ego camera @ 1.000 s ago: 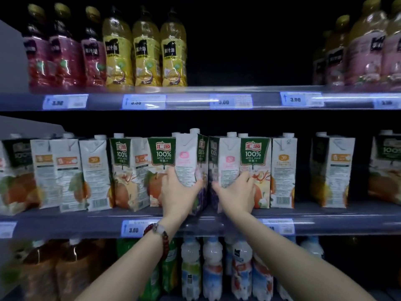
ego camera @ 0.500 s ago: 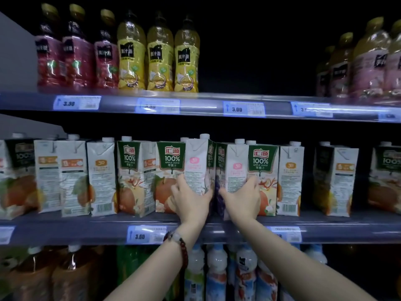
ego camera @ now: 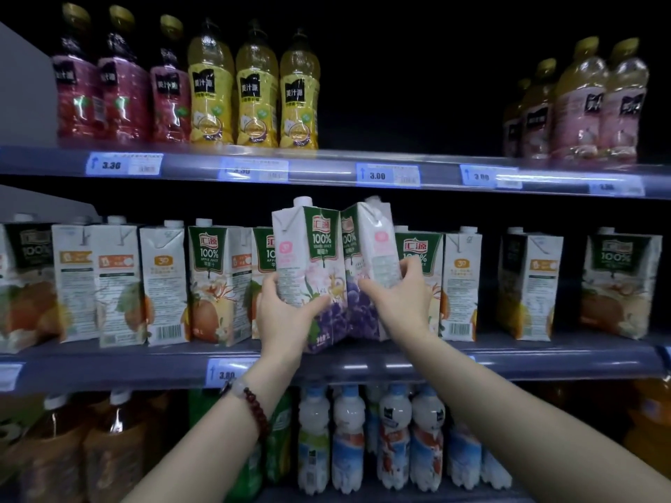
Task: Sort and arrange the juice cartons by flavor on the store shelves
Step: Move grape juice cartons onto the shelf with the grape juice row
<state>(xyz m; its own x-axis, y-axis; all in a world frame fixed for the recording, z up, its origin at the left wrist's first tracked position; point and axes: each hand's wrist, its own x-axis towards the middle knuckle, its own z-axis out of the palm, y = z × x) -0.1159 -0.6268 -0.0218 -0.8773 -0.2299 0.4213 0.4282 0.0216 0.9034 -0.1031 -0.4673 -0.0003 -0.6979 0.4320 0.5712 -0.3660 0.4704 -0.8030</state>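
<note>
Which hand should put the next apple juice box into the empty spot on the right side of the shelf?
Neither is free: the left hand and right hand each grip a grape carton. I'd guess the right, since it's nearer the gap.

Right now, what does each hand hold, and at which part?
The left hand grips one grape juice carton at its lower body; the right hand grips a second grape carton at mid-body.
</note>
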